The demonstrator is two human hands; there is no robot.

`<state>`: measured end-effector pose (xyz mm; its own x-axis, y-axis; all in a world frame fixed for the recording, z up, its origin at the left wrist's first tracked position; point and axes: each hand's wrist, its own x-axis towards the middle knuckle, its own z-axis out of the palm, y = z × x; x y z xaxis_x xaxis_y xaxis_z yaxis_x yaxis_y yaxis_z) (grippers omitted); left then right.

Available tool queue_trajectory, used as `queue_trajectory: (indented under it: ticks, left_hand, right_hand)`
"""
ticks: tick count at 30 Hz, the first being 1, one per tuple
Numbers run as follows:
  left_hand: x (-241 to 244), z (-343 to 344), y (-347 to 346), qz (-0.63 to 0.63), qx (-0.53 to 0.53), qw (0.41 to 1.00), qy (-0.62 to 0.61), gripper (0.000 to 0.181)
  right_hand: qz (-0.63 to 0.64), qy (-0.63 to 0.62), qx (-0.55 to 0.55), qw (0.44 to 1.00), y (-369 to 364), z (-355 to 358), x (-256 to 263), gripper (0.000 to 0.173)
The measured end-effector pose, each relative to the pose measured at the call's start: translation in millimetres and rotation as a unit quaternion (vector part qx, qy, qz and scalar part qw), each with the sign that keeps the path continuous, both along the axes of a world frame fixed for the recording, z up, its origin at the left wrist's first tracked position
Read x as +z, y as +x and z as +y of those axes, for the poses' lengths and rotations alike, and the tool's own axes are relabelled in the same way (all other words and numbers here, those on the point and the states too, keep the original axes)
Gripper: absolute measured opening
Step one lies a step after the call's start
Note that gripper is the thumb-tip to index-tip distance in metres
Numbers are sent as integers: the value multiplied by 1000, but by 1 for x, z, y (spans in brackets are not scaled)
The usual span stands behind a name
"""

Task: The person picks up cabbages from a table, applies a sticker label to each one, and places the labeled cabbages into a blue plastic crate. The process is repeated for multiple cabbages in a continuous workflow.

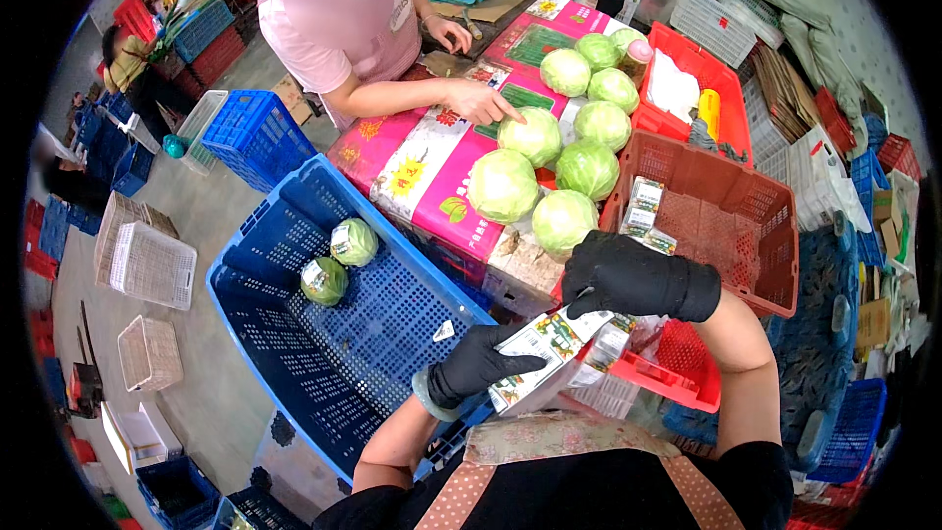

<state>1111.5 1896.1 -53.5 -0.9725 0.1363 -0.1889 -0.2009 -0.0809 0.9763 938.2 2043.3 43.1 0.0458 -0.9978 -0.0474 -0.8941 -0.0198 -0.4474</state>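
My left hand, in a black glove, grips the lower end of a stack of printed labels. At the upper edge of that stack is my right hand, also black-gloved, its thumb and fingers closed on it. Just beyond my right hand, several cabbages stand grouped on a pink printed cardboard surface. Two cabbages bearing labels lie in a large blue plastic crate to the left. More label stacks rest in a brown plastic crate.
Across the cardboard, a person in a pink top touches one cabbage with a finger. A red crate with a yellow roll stands behind the brown one. A red basket is beneath my right arm. Further crates stand on the floor at left.
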Motion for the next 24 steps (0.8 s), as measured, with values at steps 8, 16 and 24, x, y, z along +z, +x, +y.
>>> queue_trajectory:
  ticks: [8, 16, 24]
  left_hand:
    - [10, -10, 1, -31, 19, 998, 44, 26]
    - [-5, -4, -12, 36, 117, 992, 29, 19]
    - [-52, -48, 19, 3, 353, 911, 212, 21]
  right_hand:
    - [37, -80, -58, 994, -9, 6, 23, 14]
    - [45, -107, -295, 948, -35, 29, 42, 14]
    - [-219, -128, -412, 875, -57, 39, -27, 21]
